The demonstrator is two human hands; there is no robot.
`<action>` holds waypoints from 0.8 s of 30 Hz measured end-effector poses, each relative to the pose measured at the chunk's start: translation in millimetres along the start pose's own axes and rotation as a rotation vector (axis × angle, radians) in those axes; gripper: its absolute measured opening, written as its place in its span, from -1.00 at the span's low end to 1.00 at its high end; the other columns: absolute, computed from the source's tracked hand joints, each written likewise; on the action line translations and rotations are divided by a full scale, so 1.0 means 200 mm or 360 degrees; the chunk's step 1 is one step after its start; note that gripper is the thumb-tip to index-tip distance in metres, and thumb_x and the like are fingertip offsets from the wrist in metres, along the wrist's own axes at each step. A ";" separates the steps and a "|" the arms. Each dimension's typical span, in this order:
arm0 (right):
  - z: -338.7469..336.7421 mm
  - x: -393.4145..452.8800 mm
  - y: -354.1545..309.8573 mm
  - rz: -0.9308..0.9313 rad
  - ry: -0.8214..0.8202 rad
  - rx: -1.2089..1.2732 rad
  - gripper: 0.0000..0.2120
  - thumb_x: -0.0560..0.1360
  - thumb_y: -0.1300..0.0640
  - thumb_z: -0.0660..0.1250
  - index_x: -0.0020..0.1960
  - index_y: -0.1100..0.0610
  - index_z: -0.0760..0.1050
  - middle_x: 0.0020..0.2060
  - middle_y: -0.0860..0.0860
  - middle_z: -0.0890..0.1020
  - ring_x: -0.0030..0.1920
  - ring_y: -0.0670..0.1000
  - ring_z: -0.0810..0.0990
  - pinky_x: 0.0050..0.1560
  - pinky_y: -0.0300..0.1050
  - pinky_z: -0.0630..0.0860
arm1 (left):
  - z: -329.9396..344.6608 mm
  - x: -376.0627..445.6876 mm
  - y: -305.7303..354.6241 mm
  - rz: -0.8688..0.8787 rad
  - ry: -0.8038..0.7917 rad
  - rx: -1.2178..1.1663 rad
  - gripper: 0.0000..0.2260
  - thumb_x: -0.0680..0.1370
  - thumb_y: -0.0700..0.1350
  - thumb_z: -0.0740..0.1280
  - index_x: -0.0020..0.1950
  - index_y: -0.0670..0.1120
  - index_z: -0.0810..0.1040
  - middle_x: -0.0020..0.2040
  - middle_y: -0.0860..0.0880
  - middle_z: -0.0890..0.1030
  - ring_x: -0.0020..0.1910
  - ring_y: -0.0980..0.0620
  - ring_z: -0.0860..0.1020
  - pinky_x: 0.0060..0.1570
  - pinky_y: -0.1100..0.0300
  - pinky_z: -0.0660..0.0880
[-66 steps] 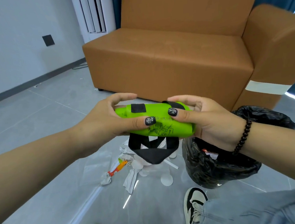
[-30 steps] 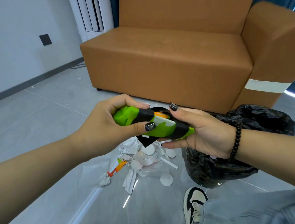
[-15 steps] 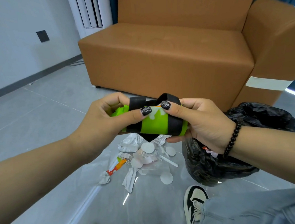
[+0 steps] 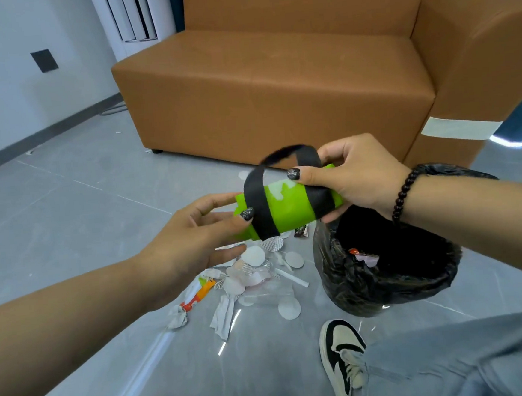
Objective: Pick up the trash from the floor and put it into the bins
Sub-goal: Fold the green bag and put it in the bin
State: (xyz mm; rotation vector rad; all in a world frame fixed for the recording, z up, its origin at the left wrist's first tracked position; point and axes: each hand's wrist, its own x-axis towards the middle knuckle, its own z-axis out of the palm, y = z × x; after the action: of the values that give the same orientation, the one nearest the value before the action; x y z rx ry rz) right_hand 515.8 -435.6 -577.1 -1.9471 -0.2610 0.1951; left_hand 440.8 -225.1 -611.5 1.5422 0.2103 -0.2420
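Your R hand (image 4: 354,174) has the rolled green bag (image 4: 288,208) by its R end, thumb on top, fingers curled under: firm grip on the roll. Black strap handles (image 4: 258,204) wrap round the roll, one loop arching up above it. Roll lies roughly level in the air, just above and L of the bin rim.

Your L hand (image 4: 190,234) is at the roll's L end, thumb tip touching near the strap, fingers loosely spread and relaxed; no closed grip there, holding nothing.

Bin (image 4: 391,284) w/ black liner sits on the floor under your R wrist, mouth open, a few wrappers visible inside. Black bead bracelet (image 4: 404,192) on R wrist.

Trash pile (image 4: 253,276) on the grey tile floor (image 4: 67,219), just L of the bin, below the roll: white round pads, crumpled white paper, an orange-red wrapper (image 4: 198,295), a white stick, clear plastic. One small dark wrapper (image 4: 301,231) near the bin's edge.

Brown sofa (image 4: 275,81) behind, white tape strip on its arm. White AC unit (image 4: 133,14) in the corner, dark wall plate (image 4: 44,60) at L. Your black-and-white sneakers (image 4: 342,357) and jeans at bottom.
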 end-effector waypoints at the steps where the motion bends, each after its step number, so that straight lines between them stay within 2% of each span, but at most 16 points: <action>1: -0.03 0.02 0.02 -0.0080 0.0062 -0.0207 -0.76 0.40 0.10 0.48 -0.21 0.29 0.58 -0.30 0.15 0.61 -0.29 0.14 0.67 -0.41 0.06 0.62 | 0.00 0.00 -0.01 -0.0050 0.0010 0.0018 -0.66 0.49 -0.19 0.38 0.25 0.02 0.52 0.10 -0.09 0.66 0.02 -0.04 0.67 0.09 0.03 0.58; 4: -0.15 0.08 0.11 -0.0327 0.0261 -0.1089 -0.70 0.43 0.00 0.44 -0.26 0.25 0.56 -0.34 0.20 0.59 -0.26 0.16 0.60 -0.15 0.03 0.57 | 0.01 0.02 -0.04 -0.0167 -0.0035 0.0120 -0.59 0.48 -0.19 0.44 0.29 0.03 0.47 0.13 -0.04 0.63 0.01 0.00 0.67 0.02 0.10 0.61; 5: -0.19 0.10 0.16 -0.0345 0.0281 -0.1213 -0.68 0.44 -0.01 0.43 -0.25 0.26 0.55 -0.35 0.19 0.58 -0.26 0.16 0.57 -0.13 -0.01 0.53 | 0.01 0.03 -0.05 -0.0199 -0.0068 0.0158 -0.55 0.43 -0.18 0.49 0.27 0.03 0.48 0.12 -0.02 0.64 0.00 0.02 0.67 0.00 0.12 0.62; 7: -0.28 0.16 0.26 -0.0274 0.0266 -0.1296 -0.67 0.47 0.00 0.40 -0.29 0.25 0.51 -0.38 0.19 0.55 -0.31 0.13 0.51 -0.26 -0.08 0.43 | 0.03 0.04 -0.06 -0.0244 -0.0124 0.0240 -0.55 0.35 -0.15 0.49 0.22 0.02 0.52 0.07 0.01 0.68 -0.01 0.03 0.67 -0.01 0.12 0.62; 9: -0.37 0.20 0.39 -0.0138 0.0242 -0.1429 -0.64 0.49 -0.01 0.38 -0.32 0.22 0.44 -0.38 0.18 0.50 -0.34 0.11 0.47 -0.31 -0.10 0.35 | 0.04 0.05 -0.08 -0.0285 -0.0163 0.0315 -0.66 0.44 -0.21 0.48 0.18 0.00 0.55 0.05 0.00 0.68 0.00 0.03 0.67 0.04 0.09 0.61; 11: -0.45 0.21 0.52 0.0014 0.0199 -0.1599 -0.68 0.51 -0.04 0.34 -0.24 0.20 0.48 -0.30 0.13 0.53 -0.28 0.13 0.51 -0.23 -0.05 0.46 | 0.04 0.06 -0.11 -0.0320 -0.0229 0.0402 -0.73 0.48 -0.25 0.43 0.14 -0.02 0.58 0.06 0.00 0.68 0.01 0.03 0.67 0.07 0.07 0.59; 13: -0.50 0.19 0.65 0.0128 0.0163 -0.1724 -0.68 0.52 -0.05 0.32 -0.17 0.21 0.50 -0.24 0.13 0.55 -0.26 0.12 0.52 -0.21 -0.01 0.50 | 0.04 0.08 -0.12 -0.0338 -0.0341 0.0485 -0.71 0.43 -0.23 0.48 0.12 -0.03 0.59 0.04 0.02 0.69 0.01 0.05 0.67 0.07 0.08 0.59; 16: -0.53 0.17 0.84 0.0242 0.0048 -0.1838 -0.73 0.53 -0.07 0.30 -0.09 0.16 0.51 -0.11 0.09 0.57 -0.17 0.10 0.53 -0.15 -0.01 0.54 | 0.03 0.11 -0.17 -0.0354 -0.0498 0.0633 -0.54 0.22 -0.05 0.47 0.11 -0.02 0.57 0.00 0.04 0.70 0.03 -0.02 0.66 -0.04 0.17 0.57; 18: -0.52 0.18 0.95 0.0281 -0.0055 -0.1877 -0.75 0.54 -0.07 0.28 0.01 0.11 0.52 -0.02 0.05 0.55 -0.08 0.09 0.54 -0.08 0.00 0.55 | 0.03 0.14 -0.21 -0.0384 -0.0548 0.0688 -0.44 0.11 0.04 0.44 0.10 -0.01 0.57 -0.02 0.02 0.70 0.09 -0.13 0.62 -0.05 0.13 0.53; 21: -0.48 0.26 1.06 0.0331 -0.0160 -0.1905 -0.73 0.55 -0.08 0.25 0.08 0.10 0.51 0.05 0.04 0.52 -0.06 0.09 0.54 -0.07 0.00 0.57 | 0.04 0.21 -0.27 -0.0459 -0.0602 0.0686 -0.42 0.10 0.06 0.41 0.11 -0.01 0.56 -0.02 0.01 0.70 0.08 -0.08 0.63 -0.15 0.21 0.50; 24: -0.46 0.34 1.15 0.0383 -0.0222 -0.1943 -0.71 0.57 -0.08 0.23 0.14 0.09 0.49 0.10 0.05 0.50 -0.05 0.10 0.55 -0.09 0.01 0.59 | 0.07 0.32 -0.31 -0.0513 -0.0557 0.0676 -0.56 0.23 -0.04 0.43 0.10 -0.03 0.56 -0.05 0.01 0.71 0.00 0.03 0.66 -0.09 0.22 0.53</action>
State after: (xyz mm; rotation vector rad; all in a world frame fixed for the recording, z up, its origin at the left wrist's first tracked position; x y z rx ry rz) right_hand 625.5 -582.9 -755.9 -3.1885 -0.2573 0.3858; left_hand 483.2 -241.0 -689.5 1.8485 0.1335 -0.8481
